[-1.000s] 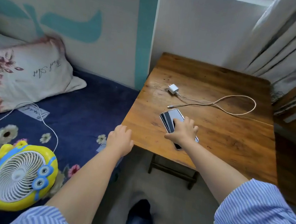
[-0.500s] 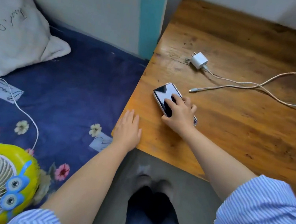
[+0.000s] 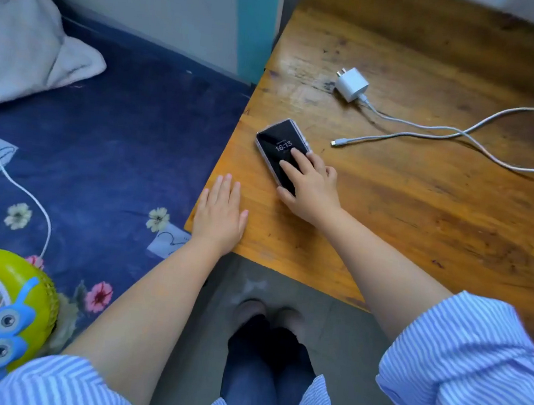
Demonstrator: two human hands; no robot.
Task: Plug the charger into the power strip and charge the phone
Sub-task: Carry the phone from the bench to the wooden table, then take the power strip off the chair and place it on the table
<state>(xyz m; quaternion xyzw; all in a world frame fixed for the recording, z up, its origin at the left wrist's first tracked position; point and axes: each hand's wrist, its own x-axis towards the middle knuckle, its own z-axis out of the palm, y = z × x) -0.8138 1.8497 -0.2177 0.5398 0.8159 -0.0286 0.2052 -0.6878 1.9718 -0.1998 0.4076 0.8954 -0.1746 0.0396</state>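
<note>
The right hand (image 3: 313,187) lies spread on the phone (image 3: 281,147) at centre frame, fingertips flat on the lit screen and thumb at its near edge, pressing rather than gripping. The phone's long axis runs from upper left to lower right on the table (image 3: 422,218). The left hand (image 3: 220,214) rests flat and empty at the table's edge. The cable tip (image 3: 334,142) lies just right of the phone and the charger (image 3: 352,85) above it toward the upper right, both nearer the right hand; no power strip shows.

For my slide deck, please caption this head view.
Right hand rests on the lit phone beside an unplugged white charger; left hand lies flat on the wooden table.
</note>
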